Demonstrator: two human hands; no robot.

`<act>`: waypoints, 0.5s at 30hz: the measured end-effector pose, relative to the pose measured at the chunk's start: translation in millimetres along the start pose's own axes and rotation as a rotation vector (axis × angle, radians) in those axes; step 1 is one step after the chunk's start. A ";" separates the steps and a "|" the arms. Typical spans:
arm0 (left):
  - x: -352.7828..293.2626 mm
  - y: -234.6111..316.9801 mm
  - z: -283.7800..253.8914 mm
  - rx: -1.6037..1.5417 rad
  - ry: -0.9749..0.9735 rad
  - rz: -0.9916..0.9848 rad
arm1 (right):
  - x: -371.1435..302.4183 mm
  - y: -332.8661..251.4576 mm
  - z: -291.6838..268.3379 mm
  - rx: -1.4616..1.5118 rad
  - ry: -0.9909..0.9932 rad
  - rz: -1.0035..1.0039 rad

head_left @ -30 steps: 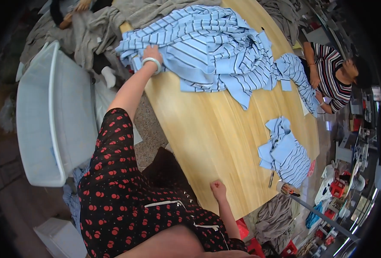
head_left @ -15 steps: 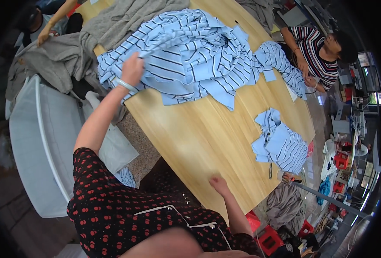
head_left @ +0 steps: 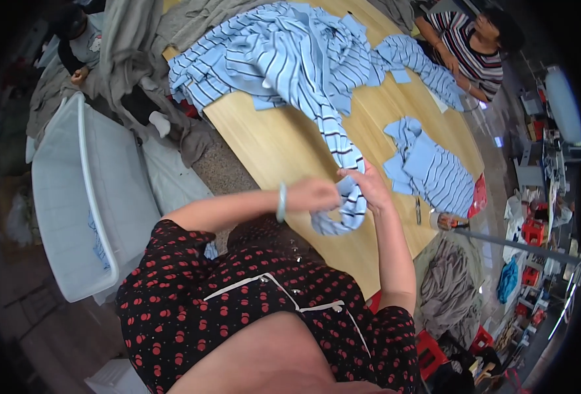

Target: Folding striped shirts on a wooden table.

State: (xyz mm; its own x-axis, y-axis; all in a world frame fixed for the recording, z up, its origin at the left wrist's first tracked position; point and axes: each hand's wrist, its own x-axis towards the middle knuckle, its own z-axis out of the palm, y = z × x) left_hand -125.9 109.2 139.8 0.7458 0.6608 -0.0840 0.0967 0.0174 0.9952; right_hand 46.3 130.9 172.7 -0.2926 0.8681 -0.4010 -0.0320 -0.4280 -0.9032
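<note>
A big heap of light-blue garments with dark stripes [head_left: 264, 65] covers the far part of the wooden table [head_left: 258, 144]. From it a long striped piece, sleeve-like and twisted [head_left: 330, 128], stretches toward me. My right hand [head_left: 372, 187] is closed round this piece, thumb on top, and its end hangs in a curl below. Beside it my left hand [head_left: 313, 195], a bracelet on the wrist, is blurred by motion and curled near the fabric; whether it grips the cloth is unclear.
A smaller pile of striped garments [head_left: 428, 164] lies at right, near scissors-like dark tool [head_left: 418, 211]. Left of the table stands a white translucent bin [head_left: 84, 197]. Grey cloth [head_left: 185, 20] lies at the far edge. One person [head_left: 468, 52] sits far right, another [head_left: 80, 49] far left.
My left hand has come back from the heap toward me. My right hand has risen from the table's near edge and taken hold of a striped piece now drawn out from the heap.
</note>
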 end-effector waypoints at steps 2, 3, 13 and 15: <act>7.5 -35.7 -35.3 -0.156 0.517 -0.304 | -25.8 18.1 -4.3 -0.319 0.061 -0.099; 13.1 -42.7 -53.5 0.050 0.692 -0.305 | -38.5 33.1 -11.8 -0.558 0.072 -0.180; 100.6 -77.6 -48.6 0.839 0.638 -0.119 | -145.2 99.4 -40.2 -1.162 0.089 -0.029; 111.6 -103.1 -34.9 1.174 0.271 -0.260 | -162.9 109.1 -52.8 -1.130 0.150 0.001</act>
State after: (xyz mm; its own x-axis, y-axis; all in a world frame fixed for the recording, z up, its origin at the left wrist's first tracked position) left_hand -75.6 207.4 29.5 0.4685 0.8753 -0.1200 0.8597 -0.4204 0.2900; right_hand 141.0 -43.9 131.4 -0.1728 0.9216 -0.3475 0.8693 -0.0232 -0.4938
